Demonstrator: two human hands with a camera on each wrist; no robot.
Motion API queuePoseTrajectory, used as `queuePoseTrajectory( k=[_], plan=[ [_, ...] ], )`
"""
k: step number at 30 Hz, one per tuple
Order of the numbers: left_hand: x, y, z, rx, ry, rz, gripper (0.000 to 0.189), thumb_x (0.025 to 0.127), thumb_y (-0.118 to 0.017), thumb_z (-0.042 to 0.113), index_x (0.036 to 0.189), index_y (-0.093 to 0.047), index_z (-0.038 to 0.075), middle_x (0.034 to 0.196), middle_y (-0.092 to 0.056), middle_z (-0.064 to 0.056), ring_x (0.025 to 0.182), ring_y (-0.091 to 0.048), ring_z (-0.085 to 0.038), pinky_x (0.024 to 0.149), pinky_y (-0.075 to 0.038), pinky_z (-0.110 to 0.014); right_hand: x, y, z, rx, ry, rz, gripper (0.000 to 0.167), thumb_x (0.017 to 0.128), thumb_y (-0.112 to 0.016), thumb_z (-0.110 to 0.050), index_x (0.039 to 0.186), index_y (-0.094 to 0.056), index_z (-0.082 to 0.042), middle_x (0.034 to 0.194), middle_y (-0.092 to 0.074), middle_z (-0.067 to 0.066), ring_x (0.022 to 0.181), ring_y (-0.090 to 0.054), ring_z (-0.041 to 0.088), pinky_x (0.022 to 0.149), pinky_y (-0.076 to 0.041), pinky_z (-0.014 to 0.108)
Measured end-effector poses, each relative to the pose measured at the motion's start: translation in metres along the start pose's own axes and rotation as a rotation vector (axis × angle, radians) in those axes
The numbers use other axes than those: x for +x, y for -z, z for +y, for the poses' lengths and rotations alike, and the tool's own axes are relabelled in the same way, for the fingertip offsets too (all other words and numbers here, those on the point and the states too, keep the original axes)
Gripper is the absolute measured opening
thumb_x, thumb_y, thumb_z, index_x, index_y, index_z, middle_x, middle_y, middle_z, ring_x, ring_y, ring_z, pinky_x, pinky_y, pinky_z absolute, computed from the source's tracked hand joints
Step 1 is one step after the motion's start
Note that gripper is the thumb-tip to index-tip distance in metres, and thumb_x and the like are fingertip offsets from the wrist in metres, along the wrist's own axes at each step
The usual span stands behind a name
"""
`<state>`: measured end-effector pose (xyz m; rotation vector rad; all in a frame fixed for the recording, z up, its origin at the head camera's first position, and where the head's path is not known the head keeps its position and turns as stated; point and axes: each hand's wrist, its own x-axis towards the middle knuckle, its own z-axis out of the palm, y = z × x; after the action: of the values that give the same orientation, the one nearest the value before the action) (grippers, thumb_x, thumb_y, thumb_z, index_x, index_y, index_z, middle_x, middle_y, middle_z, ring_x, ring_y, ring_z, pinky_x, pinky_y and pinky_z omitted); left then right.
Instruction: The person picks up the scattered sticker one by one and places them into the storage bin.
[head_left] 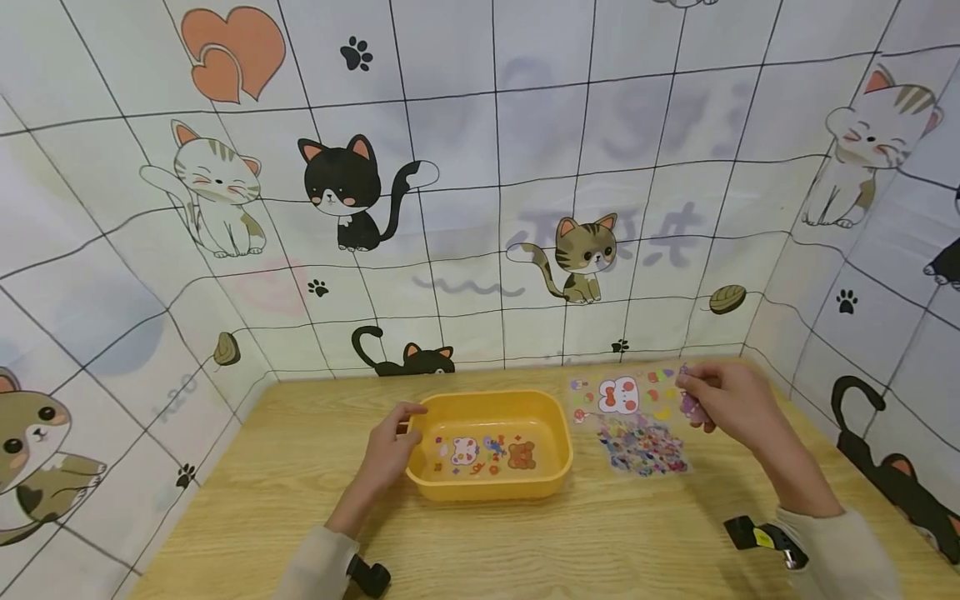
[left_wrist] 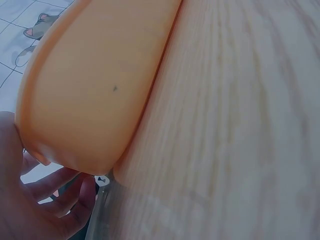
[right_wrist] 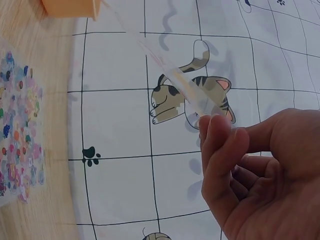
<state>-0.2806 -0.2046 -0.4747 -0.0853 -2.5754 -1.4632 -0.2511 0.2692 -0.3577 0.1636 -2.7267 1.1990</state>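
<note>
A yellow plastic basin (head_left: 491,492) stands on the table, with cartoon stickers, among them a white animal and a brown bear (head_left: 522,455), on its floor. My left hand (head_left: 392,446) grips its left end, thumb at the rim; in the left wrist view the left fingers (left_wrist: 55,187) bend around that end. At the right, my right hand (head_left: 727,402) pinches the right end of a clear sticker sheet (head_left: 618,395) printed with a white rabbit. The sheet (right_wrist: 185,85) appears nearly edge-on in the right wrist view. Purple pieces (head_left: 692,408) show by the right fingertips.
In front of the sheet lies a clear flat packet of small colourful bits (head_left: 642,446), right of the basin. The wooden table (head_left: 480,550) meets cat-printed walls (head_left: 465,192) at the back and sides. Dark straps with small devices (head_left: 369,575) sit on both wrists.
</note>
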Motion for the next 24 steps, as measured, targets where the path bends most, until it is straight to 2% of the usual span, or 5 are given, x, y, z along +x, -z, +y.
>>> queuePoseTrajectory(
  k=[17,24],
  plan=[
    [-0.0028,0.0020,-0.0013,-0.007,0.004,-0.001,0.036,0.093,-0.057,0.004,0.127,-0.066,0.013,0.140,-0.062,-0.015,0.114,-0.062,-0.032,0.092,-0.056,-0.044,0.0007,-0.0038,-0.0073,0.017,0.016,-0.004,0.036,0.109,-0.049,-0.022,0.112,-0.066,0.009,0.071,-0.067,0.008,0.055,-0.064,0.016,0.051,-0.055,0.032],
    [-0.0011,0.0006,-0.0008,-0.018,-0.002,-0.002,0.036,0.093,-0.057,0.004,0.127,-0.066,0.014,0.141,-0.062,-0.015,0.114,-0.062,-0.032,0.091,-0.056,-0.043,0.0026,-0.0055,-0.0108,0.056,-0.021,-0.034,0.037,0.109,-0.048,-0.022,0.115,-0.065,0.010,0.072,-0.067,0.008,0.057,-0.065,0.016,0.052,-0.055,0.032]
  ],
)
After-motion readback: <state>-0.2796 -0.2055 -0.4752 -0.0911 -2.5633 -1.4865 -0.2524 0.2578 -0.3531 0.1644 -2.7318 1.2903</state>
